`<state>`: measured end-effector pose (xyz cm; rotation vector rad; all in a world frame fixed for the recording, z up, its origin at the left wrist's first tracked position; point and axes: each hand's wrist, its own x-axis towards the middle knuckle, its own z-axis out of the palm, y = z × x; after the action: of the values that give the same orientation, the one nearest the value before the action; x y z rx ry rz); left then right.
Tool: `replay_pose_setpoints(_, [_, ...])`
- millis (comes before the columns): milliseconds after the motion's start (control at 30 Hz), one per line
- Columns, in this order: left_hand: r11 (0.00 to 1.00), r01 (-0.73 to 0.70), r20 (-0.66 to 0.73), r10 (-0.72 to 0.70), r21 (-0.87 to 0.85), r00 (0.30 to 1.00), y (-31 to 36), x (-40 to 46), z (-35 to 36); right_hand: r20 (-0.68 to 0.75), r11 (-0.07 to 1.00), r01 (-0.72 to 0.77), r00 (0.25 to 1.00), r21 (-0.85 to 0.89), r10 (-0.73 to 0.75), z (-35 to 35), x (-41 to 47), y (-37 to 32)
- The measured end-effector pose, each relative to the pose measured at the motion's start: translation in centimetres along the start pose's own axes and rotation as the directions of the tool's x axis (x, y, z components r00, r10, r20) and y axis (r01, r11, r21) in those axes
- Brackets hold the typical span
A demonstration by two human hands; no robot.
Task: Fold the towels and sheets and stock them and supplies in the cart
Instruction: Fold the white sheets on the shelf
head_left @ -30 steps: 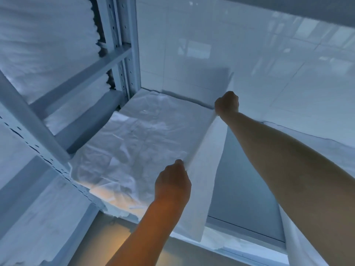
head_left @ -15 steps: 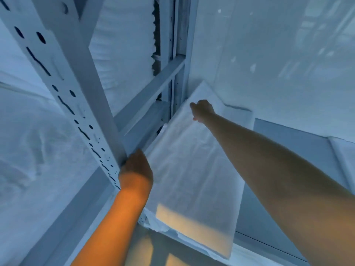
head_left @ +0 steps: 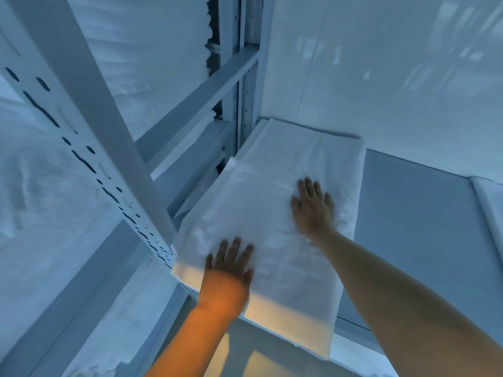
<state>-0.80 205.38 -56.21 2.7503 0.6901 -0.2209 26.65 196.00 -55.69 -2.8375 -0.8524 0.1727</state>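
A folded white sheet (head_left: 275,202) lies on the grey shelf (head_left: 413,213), in its left corner against the wall, and its near end hangs over the shelf's front edge. My left hand (head_left: 231,265) rests flat on the near part of the sheet with fingers spread. My right hand (head_left: 313,208) lies flat further back on the sheet, also with fingers apart. Neither hand grips the cloth.
A white perforated metal upright (head_left: 89,148) of the rack slants across the left. Stacks of white linen (head_left: 152,63) fill the neighbouring shelves on the left. Another white folded piece (head_left: 490,205) lies at the shelf's right edge. A white wall (head_left: 394,77) backs the shelf.
The sheet's right half was folded over to the left. Both hands let go of its edge and now lie flat and open on top of the folded sheet.
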Motion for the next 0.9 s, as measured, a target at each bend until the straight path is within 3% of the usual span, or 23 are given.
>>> replay_pose_setpoints(433, [0.996,-0.088,0.007,0.088,-0.029,0.996,15.4,-5.1,2.2,-0.011,0.999,-0.044,0.999,-0.025,0.044,-2.9,-10.3,16.2])
replay_pose_setpoints(600, [0.998,0.005,-0.012,-0.006,-0.055,1.0,16.3,-2.6,2.3,0.016,0.994,-0.087,0.996,-0.063,0.088,-3.9,-15.0,20.3])
replay_pose_setpoints(700, [0.994,0.026,-0.007,-0.027,-0.11,1.0,16.2,-2.0,3.4,0.019,0.998,-0.042,0.999,-0.045,0.043,-5.0,-13.7,19.2])
replay_pose_setpoints(900, [0.986,0.017,-0.125,-0.038,-0.167,0.991,14.6,-3.0,4.4,0.112,0.969,0.24,0.963,0.056,-0.245,-4.7,-6.0,9.6])
